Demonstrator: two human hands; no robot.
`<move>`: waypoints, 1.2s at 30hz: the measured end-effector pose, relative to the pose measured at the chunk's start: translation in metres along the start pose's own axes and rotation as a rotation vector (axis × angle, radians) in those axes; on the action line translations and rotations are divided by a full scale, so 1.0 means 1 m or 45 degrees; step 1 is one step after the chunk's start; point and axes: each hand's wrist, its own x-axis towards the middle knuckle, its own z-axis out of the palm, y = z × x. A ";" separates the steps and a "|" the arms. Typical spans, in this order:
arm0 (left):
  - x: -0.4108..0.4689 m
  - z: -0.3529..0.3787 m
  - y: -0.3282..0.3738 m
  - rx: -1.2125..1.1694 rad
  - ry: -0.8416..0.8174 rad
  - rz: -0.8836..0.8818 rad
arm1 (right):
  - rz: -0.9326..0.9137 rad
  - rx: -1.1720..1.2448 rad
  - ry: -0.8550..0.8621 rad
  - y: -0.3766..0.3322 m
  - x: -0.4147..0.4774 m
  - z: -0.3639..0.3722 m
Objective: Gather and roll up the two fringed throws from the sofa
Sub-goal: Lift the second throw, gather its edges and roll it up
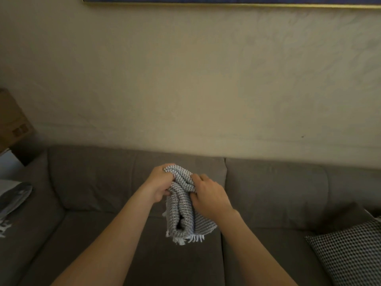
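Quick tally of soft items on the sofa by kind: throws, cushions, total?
Fringed throws: 2, a grey woven throw held in the left hand and right hand, and a second throw on the left sofa arm.
Patterned cushions: 1, the checked cushion at right.
Total: 3

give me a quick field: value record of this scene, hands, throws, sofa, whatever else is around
left hand: gripping the top of the rolled throw
right hand: gripping the same roll from the other side
rolled throw: grey woven, white fringe hanging below, held above the seat
second throw: grey, fringed, lying at the sofa's left end
sofa: grey-brown
cushion: black-and-white check, right end
cardboard box: left of sofa
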 end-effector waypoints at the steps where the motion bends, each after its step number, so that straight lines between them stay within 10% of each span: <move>1: 0.001 0.001 -0.002 -0.054 0.022 0.001 | 0.013 0.015 0.016 -0.004 0.000 0.002; 20: -0.007 -0.010 0.005 -0.168 -0.125 0.116 | 0.049 -0.122 0.129 -0.004 0.028 -0.012; 36: 0.016 0.012 0.009 -0.247 0.359 0.009 | 0.322 -0.016 -0.079 -0.024 0.017 0.019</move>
